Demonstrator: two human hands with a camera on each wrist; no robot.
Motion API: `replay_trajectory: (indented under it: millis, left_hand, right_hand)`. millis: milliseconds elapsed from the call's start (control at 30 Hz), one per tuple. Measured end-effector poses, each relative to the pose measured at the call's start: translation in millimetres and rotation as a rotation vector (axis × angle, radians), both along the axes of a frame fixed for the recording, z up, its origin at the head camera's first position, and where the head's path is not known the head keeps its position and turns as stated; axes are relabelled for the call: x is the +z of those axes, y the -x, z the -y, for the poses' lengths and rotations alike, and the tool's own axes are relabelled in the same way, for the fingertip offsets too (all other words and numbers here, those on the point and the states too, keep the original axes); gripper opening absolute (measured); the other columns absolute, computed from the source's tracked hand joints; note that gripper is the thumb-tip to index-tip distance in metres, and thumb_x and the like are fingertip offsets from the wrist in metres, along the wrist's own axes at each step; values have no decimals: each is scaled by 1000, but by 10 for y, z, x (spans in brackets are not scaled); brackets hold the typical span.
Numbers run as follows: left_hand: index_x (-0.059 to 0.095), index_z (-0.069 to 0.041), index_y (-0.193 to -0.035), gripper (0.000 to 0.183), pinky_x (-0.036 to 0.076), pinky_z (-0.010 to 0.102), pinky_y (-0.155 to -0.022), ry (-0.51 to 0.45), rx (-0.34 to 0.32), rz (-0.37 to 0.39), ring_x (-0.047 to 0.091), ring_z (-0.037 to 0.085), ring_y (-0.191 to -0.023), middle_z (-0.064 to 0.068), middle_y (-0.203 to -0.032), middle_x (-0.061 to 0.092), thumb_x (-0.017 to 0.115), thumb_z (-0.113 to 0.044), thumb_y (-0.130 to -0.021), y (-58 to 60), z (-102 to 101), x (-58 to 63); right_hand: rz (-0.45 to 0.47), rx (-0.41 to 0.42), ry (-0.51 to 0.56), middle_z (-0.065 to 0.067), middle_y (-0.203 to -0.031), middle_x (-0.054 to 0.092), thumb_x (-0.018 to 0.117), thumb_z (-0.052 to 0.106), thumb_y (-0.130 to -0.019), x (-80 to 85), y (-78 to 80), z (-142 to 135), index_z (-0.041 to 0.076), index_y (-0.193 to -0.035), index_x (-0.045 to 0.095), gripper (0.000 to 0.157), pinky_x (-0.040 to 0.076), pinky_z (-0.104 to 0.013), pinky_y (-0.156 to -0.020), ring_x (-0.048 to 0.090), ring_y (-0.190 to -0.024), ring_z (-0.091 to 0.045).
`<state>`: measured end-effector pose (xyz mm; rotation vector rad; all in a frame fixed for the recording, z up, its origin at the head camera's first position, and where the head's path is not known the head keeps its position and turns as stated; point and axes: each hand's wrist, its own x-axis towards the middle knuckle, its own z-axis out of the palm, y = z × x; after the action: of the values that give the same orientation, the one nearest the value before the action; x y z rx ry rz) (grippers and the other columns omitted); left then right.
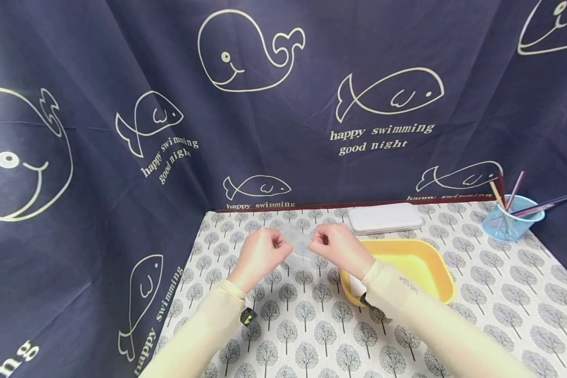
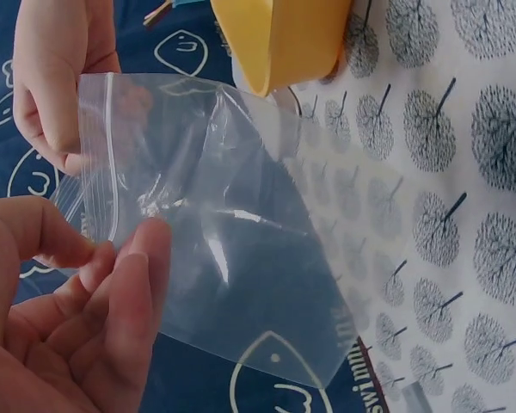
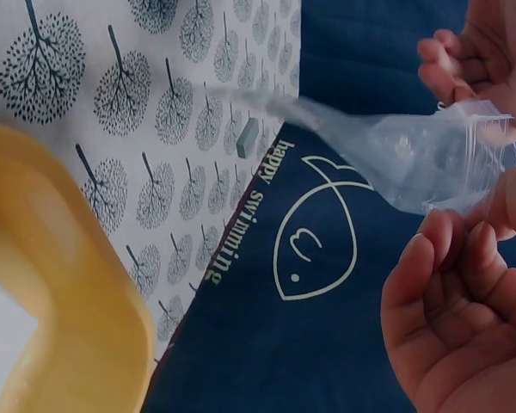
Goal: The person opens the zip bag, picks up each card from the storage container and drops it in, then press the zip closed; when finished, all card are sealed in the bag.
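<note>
A clear zip-lock bag hangs between my two hands, its zip strip along the top edge. My left hand pinches the bag near the zip between thumb and fingers. At the other side of the opening, my right hand pinches the bag's edge with its thumb and finger. In the right wrist view the bag looks flat and wrinkled, with nothing visible inside. From the head view it appears only as a faint sheen above the table, between the fists.
A yellow basin stands under my right forearm with something white inside. Behind it lies a white case. A blue mesh cup of pencils stands at the right. A small grey block lies on the tree-patterned tablecloth.
</note>
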<state>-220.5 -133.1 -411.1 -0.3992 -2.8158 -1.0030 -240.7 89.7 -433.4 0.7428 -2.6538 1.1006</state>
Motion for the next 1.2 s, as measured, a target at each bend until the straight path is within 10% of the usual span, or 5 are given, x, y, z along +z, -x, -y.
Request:
replay_trajectory:
  millis: [1200]
  left_hand:
    - [54,-22,-56,25,42,29,-54,157,-25,-92,46,9,-50,-15,-50,50,65,-15,-77,-22,124,43]
  right_hand:
    - [-5,7,-52,11,-61,52,63,11,-78,84,41,-185,20,-65,54,19,44,-28,-57,47,-56,-8]
